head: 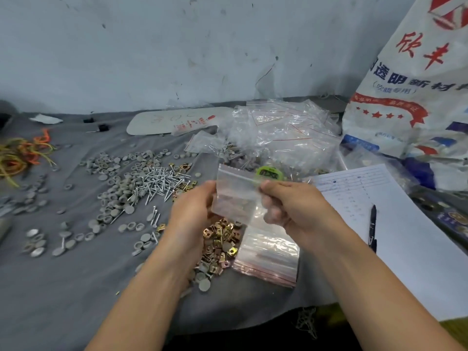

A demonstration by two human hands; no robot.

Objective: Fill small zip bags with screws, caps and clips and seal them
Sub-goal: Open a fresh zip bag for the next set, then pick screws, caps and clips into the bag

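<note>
1. Two bare forearms [141,287] reach in from the bottom edge, over a tabletop [63,287] covered in grey cloth.
2. The left hand [192,211] and the right hand [296,206] hold one small clear zip bag [235,193] up between them, above the tabletop.
3. The left hand grips the bag's left edge with curled fingers. The right hand pinches the right edge near the zip strip, between thumb and fingers.
4. Small pale shapes show through the bag's plastic. Whether they are inside it cannot be told.
5. Just below the hands lies a heap of brass-coloured clips [220,239], with a few grey caps mixed in.
6. Touching that heap on its right is a flat stack of empty bags [268,257] with red zip lines.
7. Left of the hands, a pile of silver screws [162,181] rests among many round grey caps [119,188], which spread widely toward the left edge.
8. Behind the held bag is a large mound of clear bags [278,133], and a green round object [268,172] sits at its front.
9. To the right lies a ruled sheet of paper [395,224] with handwriting, and a dark pen [372,226] rests on it.
10. A big printed white sack [417,84] stands at far right against the wall [126,46].
11. Coloured rubber bands [20,155] lie tangled at far left.
</note>
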